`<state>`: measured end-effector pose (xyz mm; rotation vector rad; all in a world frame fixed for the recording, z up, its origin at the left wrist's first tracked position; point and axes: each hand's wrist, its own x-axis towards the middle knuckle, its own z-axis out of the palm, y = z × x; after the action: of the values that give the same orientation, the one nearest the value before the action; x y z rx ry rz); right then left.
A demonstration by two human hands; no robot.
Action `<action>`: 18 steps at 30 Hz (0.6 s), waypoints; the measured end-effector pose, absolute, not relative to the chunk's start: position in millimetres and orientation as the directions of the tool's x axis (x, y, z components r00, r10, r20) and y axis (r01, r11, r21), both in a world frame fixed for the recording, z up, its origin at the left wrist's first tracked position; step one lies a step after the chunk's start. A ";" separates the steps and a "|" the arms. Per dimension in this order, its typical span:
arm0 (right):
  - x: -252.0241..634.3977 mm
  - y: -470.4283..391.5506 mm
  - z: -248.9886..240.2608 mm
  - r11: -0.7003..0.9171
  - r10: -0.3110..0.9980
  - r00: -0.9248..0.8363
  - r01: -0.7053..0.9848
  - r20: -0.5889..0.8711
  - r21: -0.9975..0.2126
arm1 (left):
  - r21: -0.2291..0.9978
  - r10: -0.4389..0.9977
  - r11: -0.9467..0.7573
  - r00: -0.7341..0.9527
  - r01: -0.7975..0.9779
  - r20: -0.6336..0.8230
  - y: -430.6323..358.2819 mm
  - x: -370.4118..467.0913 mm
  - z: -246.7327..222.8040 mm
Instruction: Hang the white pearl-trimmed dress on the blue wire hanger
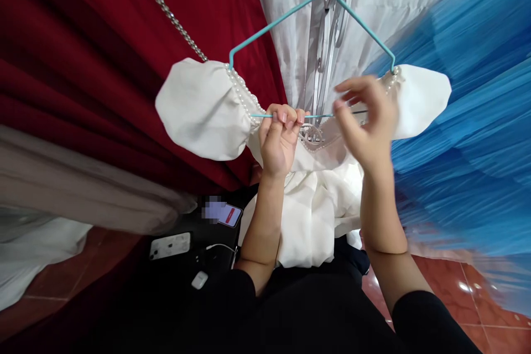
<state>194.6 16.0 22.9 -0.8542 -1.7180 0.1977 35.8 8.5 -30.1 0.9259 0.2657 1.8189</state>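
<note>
A white dress [309, 221] with puffed sleeves and pearl trim at the neckline hangs from a light-blue hanger [279, 22]. The hanger's arms reach both shoulders of the dress. My left hand [280, 141] is closed, its fingers curled over the hanger's thin bottom bar. To its right, my right hand [367, 119] is raised near the bar and the right sleeve, slightly blurred, with thumb and fingers apart. Nothing shows in its grasp. Between my hands, a looped white strap lies at the neckline. The skirt falls in folds between my forearms.
Red fabric [207, 5] hangs at left with a beaded chain [170, 14] before it. Blue tulle [464, 121] fills the right. On a black surface lie a phone with a lit screen [228, 214], another phone [170, 246] and a small white case [199, 280].
</note>
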 end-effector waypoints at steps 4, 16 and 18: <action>177.8 15.7 -23.3 0.680 0.591 -0.223 0.654 0.775 -0.331 | 0.596 0.881 -0.437 -0.187 -0.673 0.435 5.3 33.4 -32.2; 187.9 15.6 -22.2 0.680 0.574 -0.241 0.673 0.783 -0.291 | 0.717 0.548 -0.686 -0.563 0.120 0.619 -29.8 15.6 -10.8; 188.6 16.8 -23.8 0.681 0.570 -0.235 0.671 0.787 -0.293 | 0.584 0.363 -0.761 -0.561 0.282 0.744 -18.3 9.0 -5.3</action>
<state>188.6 16.8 -23.8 -0.9679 -1.9172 -0.1301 9.0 -18.3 -5.3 1.4464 1.0663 2.5164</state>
